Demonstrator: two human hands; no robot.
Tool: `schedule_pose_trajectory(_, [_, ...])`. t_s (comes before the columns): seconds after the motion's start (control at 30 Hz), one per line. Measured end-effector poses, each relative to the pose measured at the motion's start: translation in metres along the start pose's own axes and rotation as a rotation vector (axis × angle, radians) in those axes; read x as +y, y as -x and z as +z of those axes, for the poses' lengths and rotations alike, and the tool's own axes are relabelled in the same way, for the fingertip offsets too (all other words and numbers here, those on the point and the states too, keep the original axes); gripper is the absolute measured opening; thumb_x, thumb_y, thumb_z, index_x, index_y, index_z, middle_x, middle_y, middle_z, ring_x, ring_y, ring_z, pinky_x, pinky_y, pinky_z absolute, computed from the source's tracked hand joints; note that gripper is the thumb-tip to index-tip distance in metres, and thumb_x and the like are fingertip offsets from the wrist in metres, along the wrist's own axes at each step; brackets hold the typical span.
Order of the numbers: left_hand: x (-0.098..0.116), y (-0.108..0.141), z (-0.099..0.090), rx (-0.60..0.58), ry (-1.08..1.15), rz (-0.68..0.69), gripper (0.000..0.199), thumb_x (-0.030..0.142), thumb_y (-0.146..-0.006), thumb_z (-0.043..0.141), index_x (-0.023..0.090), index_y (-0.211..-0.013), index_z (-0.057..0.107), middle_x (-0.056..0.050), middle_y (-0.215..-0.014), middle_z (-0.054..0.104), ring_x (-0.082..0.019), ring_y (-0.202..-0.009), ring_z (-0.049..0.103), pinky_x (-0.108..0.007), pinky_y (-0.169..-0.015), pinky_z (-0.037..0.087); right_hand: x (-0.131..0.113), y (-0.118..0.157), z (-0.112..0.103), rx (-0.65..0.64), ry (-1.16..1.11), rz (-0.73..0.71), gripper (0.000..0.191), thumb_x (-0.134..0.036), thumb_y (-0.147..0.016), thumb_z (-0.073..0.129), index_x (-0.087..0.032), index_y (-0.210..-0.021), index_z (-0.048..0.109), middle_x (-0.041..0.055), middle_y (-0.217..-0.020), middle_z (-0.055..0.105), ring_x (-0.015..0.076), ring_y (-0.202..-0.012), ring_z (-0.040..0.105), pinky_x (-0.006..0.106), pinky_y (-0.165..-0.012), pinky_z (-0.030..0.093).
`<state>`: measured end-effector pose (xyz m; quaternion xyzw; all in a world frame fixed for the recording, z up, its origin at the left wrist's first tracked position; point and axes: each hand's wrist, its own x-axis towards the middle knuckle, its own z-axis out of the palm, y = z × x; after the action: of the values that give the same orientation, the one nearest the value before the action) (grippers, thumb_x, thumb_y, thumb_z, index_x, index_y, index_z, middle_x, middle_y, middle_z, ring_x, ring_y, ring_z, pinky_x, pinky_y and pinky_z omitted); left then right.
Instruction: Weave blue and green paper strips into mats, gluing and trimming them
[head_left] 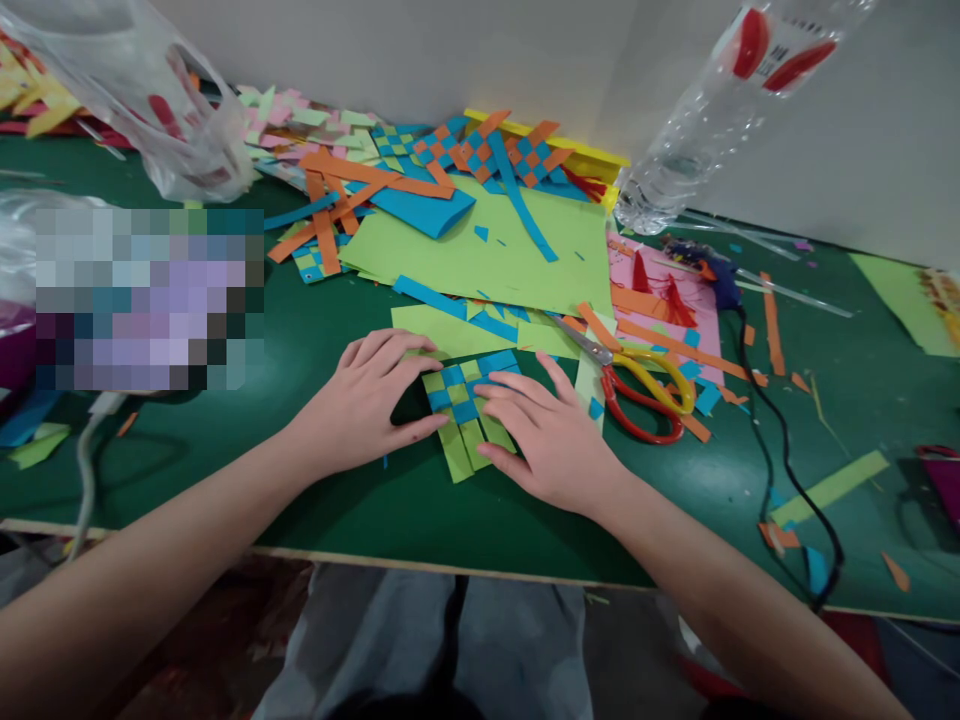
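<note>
A small woven paper mat (465,408) of blue and lime-green strips lies flat on the green table, its loose green ends pointing to the table's front edge. My left hand (379,395) rests at its left side, thumb and fingers apart, with the thumb tip touching the strips. Over the mat's right part lies my right hand (551,430), fingers spread and fingertips on the weave, hiding some of it. Just right of that hand are scissors (622,370) with red and yellow handles, blades slightly apart.
Large lime-green sheets (480,250) lie behind the hands, with blue-and-orange woven paper fish (487,150) beyond. A clear plastic bottle (712,110) stands at the back right. A black cable (784,450) crosses the right side. A pixelated device (150,300) sits left.
</note>
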<state>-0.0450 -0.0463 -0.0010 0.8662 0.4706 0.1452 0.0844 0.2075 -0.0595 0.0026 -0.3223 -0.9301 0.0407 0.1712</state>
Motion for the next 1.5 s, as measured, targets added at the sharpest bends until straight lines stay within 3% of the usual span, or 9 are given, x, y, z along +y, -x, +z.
schedule_pose_trajectory(0.17, [-0.0006, 0.0001, -0.0004, -0.002, -0.010, 0.007, 0.042, 0.054, -0.090, 0.052, 0.021, -0.116, 0.056, -0.014, -0.134, 0.054, -0.035, -0.125, 0.045, -0.051, -0.097, 0.039, -0.0012, -0.0006, 0.0017, 0.012, 0.020, -0.004, 0.029, -0.039, -0.097, 0.047, -0.017, -0.109, 0.061, 0.0080, -0.125, 0.067, 0.0225, -0.129, 0.051, 0.055, -0.123, 0.011])
schedule_pose_trajectory(0.73, [-0.0027, -0.0006, 0.0009, 0.015, 0.024, 0.039, 0.038, 0.048, -0.092, 0.051, 0.019, -0.118, 0.054, -0.013, -0.132, 0.056, -0.032, -0.123, 0.047, -0.048, -0.099, 0.039, -0.0030, -0.0018, 0.0028, 0.020, 0.051, -0.007, 0.034, -0.040, -0.099, 0.043, -0.015, -0.111, 0.061, 0.0091, -0.124, 0.067, 0.0222, -0.123, 0.055, 0.053, -0.121, 0.018])
schedule_pose_trajectory(1.5, [-0.0057, -0.0017, 0.0032, 0.017, 0.019, 0.084, 0.034, 0.043, -0.096, 0.047, 0.018, -0.117, 0.055, -0.012, -0.129, 0.057, -0.030, -0.122, 0.048, -0.047, -0.102, 0.040, -0.0051, -0.0022, 0.0042, 0.029, 0.077, -0.002, 0.026, -0.025, -0.098, 0.041, -0.014, -0.109, 0.062, 0.0084, -0.123, 0.068, 0.0215, -0.121, 0.055, 0.053, -0.121, 0.020])
